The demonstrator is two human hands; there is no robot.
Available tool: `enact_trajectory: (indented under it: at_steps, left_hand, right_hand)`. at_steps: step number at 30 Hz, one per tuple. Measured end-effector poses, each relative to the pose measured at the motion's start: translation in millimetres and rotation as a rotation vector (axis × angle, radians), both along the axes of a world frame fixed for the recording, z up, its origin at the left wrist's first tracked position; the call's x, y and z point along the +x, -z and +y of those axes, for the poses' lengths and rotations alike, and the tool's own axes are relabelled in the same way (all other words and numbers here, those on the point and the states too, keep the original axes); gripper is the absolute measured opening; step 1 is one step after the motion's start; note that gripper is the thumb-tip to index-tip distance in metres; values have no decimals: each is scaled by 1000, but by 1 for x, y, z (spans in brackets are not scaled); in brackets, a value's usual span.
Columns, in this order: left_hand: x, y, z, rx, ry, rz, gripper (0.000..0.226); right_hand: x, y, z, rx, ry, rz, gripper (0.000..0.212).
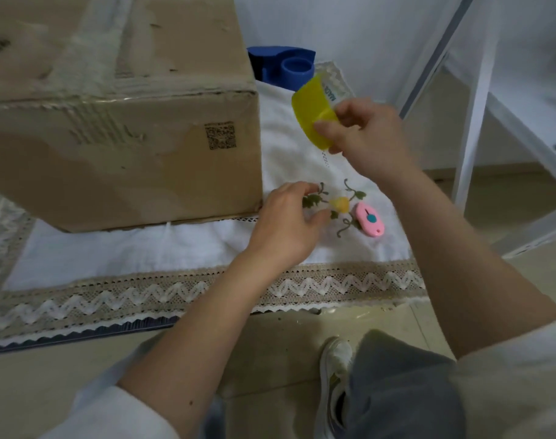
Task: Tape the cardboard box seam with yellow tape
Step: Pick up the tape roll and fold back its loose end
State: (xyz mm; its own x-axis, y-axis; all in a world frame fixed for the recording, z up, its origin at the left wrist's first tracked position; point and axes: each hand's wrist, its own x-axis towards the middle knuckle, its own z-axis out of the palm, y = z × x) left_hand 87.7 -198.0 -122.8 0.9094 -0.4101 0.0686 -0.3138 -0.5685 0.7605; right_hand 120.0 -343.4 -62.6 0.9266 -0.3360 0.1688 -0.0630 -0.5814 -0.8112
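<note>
Here the right hand (pixel 362 134) pinches the light, sticky yellow tape roll (pixel 314 114) right of the box (pixel 121 122), best held by its rim, while the left hand (pixel 286 223) hangs loosely curled, empty.

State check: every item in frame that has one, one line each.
cardboard box: closed, on the cloth
yellow tape: roll held up in right hand
left hand: empty, fingers loosely curled over cloth
pink cutter: lying on cloth, untouched
blue dispenser: no roll on it

White lace-trimmed cloth (pixel 162 245) with cardboard box (pixel 121 147), pink cutter (pixel 369 220) (beside embroidery), blue tape dispenser (pixel 286 66).
</note>
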Motion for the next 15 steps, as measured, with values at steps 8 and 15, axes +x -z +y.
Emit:
enact_trajectory:
  at_steps: [8, 15]
  left_hand:
    - [4, 3, 6, 85, 22, -6, 49]
    - [2, 2, 7, 108, 59, 2, 50]
  right_hand:
    - [29, 27, 20, -475, -97, 214, 35]
    - [17, 20, 13, -365, -119, 212, 53]
